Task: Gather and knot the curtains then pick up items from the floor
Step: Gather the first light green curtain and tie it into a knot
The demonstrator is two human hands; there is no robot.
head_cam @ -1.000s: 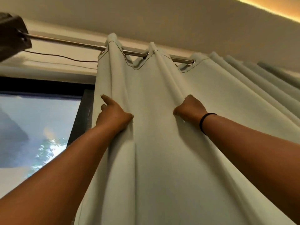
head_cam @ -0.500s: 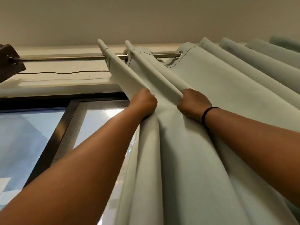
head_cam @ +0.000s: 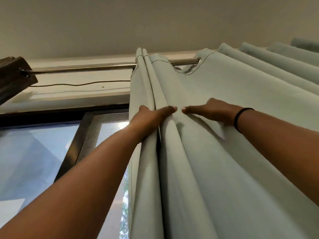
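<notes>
The head view looks steeply upward. The pale green curtain (head_cam: 215, 152) fills the centre and the right side of the frame and hangs from a metal rod (head_cam: 82, 69) that runs across the upper part of the frame. At the far left the rod enters a dark wooden bracket (head_cam: 13, 75). A thin wire (head_cam: 77, 83) runs along the wall just under the rod.

The left hand (head_cam: 151, 118) is at the centre of the frame, on the left edge of the curtain. It grips several narrow folds that are pressed together: the fingers go behind the bundle and are hidden there, and the thumb lies across the front of it and points to the right. So this hand is closed around the folds.

The right hand (head_cam: 212, 111) is just to the right of it, almost at the same height. It lies on the front of the curtain with the fingers stretched out to the left, wide and flat, and it holds no fold. Its fingertips nearly meet the left thumb, with a small gap between them. There is a black band (head_cam: 240, 118) around the right wrist.

In the lower left of the frame, behind the left forearm, is a window (head_cam: 34, 152) with a dark frame.
</notes>
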